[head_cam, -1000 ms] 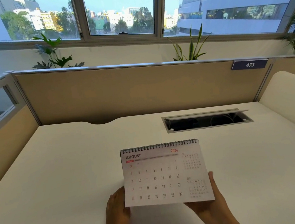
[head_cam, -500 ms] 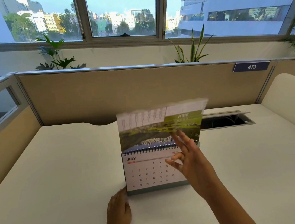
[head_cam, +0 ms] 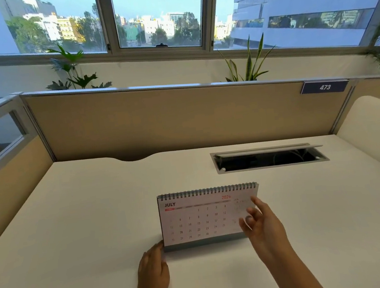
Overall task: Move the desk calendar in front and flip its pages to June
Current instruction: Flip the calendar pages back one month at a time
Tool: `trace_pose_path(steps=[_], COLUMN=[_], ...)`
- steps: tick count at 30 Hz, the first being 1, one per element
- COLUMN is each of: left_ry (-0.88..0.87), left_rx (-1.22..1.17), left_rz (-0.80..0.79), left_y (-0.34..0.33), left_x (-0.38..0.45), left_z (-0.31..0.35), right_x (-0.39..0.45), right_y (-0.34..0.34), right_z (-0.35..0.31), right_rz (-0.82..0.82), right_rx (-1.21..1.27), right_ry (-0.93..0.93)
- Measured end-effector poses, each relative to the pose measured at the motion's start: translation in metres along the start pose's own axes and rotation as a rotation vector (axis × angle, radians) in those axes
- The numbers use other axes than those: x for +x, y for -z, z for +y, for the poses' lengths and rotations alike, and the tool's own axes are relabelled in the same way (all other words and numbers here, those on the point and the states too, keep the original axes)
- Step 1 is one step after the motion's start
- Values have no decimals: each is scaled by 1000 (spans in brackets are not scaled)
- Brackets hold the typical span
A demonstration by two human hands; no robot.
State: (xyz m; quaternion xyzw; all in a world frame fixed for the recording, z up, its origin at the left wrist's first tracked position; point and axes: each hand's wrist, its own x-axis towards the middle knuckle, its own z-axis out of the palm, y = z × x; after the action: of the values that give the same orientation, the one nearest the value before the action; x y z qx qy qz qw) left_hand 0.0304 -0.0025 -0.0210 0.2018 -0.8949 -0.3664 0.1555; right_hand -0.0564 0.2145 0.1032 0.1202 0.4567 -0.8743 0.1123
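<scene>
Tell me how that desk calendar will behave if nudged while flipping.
The desk calendar looks light, so it probably slides on the smooth desk; the left hand bracing its base suggests that. Its thin spiral-bound pages likely flop.

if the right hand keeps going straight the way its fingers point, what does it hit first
Most likely the calendar: the right hand points up and left at the right part of the July page, though depth is hard to judge.

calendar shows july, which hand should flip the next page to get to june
The right hand: its open fingers are already raised at the right edge of the desk calendar, by the July page. The left hand lies at the base's lower-left corner and looks better kept there as a brace.
</scene>
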Motion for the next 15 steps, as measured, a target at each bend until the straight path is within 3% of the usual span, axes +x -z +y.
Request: trace_pose_path(steps=[2, 5, 11, 15], left_ry=[7, 5, 2, -12], left_rx=[2, -1, 16, 18], left_rz=[-1, -11, -16, -17], left_y=[0, 0, -3, -4], left_x=[0, 1, 2, 3], left_z=[0, -1, -5, -6], right_x=[6, 13, 17, 15], right_y=[15, 32, 70, 85], right_z=[11, 23, 61, 68], right_rz=[153, 249, 198, 176], right_rx=[-56, -266, -825, -886], right_ry=[-22, 31, 121, 180])
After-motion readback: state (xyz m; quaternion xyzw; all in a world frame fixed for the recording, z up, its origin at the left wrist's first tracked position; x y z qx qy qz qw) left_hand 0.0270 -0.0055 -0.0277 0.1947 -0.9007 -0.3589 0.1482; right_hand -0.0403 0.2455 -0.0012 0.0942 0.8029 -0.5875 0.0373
